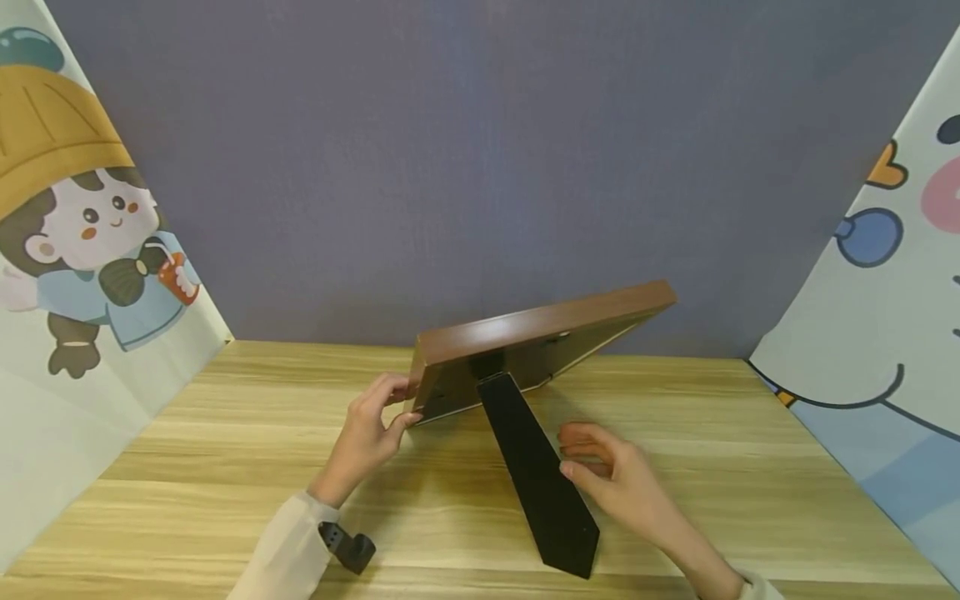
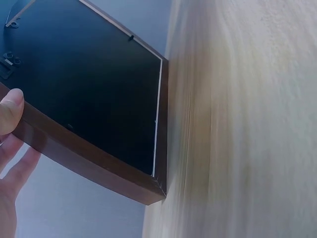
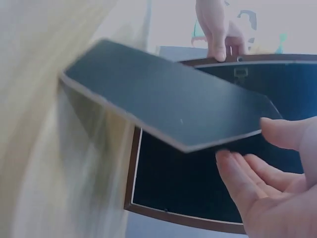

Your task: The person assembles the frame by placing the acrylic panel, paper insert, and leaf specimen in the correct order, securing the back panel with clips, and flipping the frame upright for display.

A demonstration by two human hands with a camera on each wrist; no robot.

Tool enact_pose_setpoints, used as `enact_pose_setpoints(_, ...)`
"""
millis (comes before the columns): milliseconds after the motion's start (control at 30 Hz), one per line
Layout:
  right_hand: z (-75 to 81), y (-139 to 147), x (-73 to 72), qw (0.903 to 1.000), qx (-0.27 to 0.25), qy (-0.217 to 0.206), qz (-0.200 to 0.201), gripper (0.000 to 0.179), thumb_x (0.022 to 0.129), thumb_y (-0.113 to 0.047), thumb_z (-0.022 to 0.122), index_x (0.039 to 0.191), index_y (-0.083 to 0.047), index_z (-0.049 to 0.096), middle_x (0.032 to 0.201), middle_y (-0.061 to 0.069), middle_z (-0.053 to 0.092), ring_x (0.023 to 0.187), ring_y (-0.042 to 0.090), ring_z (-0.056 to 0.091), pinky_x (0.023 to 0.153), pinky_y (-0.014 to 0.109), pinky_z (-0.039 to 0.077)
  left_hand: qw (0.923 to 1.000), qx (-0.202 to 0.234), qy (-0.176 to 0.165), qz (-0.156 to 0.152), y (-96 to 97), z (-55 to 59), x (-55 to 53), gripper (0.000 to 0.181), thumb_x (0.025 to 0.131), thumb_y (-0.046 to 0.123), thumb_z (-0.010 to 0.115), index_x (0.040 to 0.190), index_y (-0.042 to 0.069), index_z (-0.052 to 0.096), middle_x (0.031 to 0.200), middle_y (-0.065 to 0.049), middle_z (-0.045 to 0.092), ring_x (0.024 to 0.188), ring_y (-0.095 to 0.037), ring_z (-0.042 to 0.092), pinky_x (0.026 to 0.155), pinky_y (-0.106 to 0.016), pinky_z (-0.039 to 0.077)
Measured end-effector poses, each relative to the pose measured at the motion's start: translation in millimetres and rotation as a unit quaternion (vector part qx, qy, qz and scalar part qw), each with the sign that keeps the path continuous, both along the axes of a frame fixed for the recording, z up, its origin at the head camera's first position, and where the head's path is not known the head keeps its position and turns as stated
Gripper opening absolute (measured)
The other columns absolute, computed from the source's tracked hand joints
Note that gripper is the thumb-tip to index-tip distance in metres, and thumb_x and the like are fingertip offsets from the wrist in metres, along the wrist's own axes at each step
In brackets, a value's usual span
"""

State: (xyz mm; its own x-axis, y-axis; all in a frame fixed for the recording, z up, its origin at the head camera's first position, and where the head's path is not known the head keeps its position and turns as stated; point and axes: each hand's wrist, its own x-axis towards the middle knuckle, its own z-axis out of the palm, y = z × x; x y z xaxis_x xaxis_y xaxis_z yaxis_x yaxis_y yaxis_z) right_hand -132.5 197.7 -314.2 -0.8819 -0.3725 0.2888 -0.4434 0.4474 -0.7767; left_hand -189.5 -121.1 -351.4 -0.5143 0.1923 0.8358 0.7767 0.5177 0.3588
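Nearest: black easel stand point(image 1: 540, 475) slanting down from frame back to wooden table point(image 1: 225, 467), foot resting near front edge; right hand point(image 1: 615, 479) just beside stand, fingers loosely extended, gripping nothing. Further: left hand point(image 1: 367, 437) pinching left edge of brown picture frame point(image 1: 540, 329), thumb and fingers curled on it. Frame tilted, back toward viewer, lower edge on table mid-depth. Beyond: grey-blue wall point(image 1: 480, 150), cartoon panels at sides

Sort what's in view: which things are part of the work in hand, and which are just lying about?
In hand: frame, gripped at its corner by the left hand; its black stand, beside the right hand.
Lying about: cartoon panels, table.
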Motion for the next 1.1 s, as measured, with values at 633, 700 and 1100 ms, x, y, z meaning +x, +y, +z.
enact_pose_setpoints(633, -7.3, 7, -6.1, 0.9981, 0.033, 0.029, -0.044, 0.017, 0.081, 0.0, 0.071, 0.098, -0.001, 0.068, 0.084, 0.006, 0.07, 0.074, 0.006, 0.063, 0.062, 0.021, 0.054, 0.9986, -0.023, 0.036, 0.033, -0.3, -0.1, 14.0, 0.047, 0.055, -0.009, 0.084, 0.096, -0.005, 0.061, 0.092, -0.013, 0.063, 0.08, -0.021, 0.063, 0.07, -0.031, 0.057)
enact_pose_setpoints(700, -7.9, 8, -8.2, 0.9978, 0.03, 0.033, -0.05, 0.016, 0.081, -0.001, 0.071, 0.097, -0.001, 0.068, 0.083, 0.006, 0.069, 0.073, 0.005, 0.063, 0.061, 0.021, 0.054, 0.9985, -0.022, 0.039, 0.03, 0.6, 0.6, 15.5, 0.048, 0.054, -0.01, 0.084, 0.096, -0.005, 0.061, 0.092, -0.012, 0.063, 0.08, -0.02, 0.062, 0.07, -0.028, 0.056)
enact_pose_setpoints(1100, -13.6, 12, -25.2, 0.9946, 0.007, 0.038, -0.097, 0.017, 0.08, -0.004, 0.074, 0.096, -0.004, 0.069, 0.083, 0.004, 0.068, 0.072, 0.005, 0.064, 0.061, 0.021, 0.053, 0.9971, -0.05, 0.056, 0.011, 2.4, 6.0, 26.2, 0.047, 0.055, -0.003, 0.085, 0.095, 0.0, 0.061, 0.088, -0.003, 0.062, 0.076, -0.012, 0.056, 0.07, -0.019, 0.051)
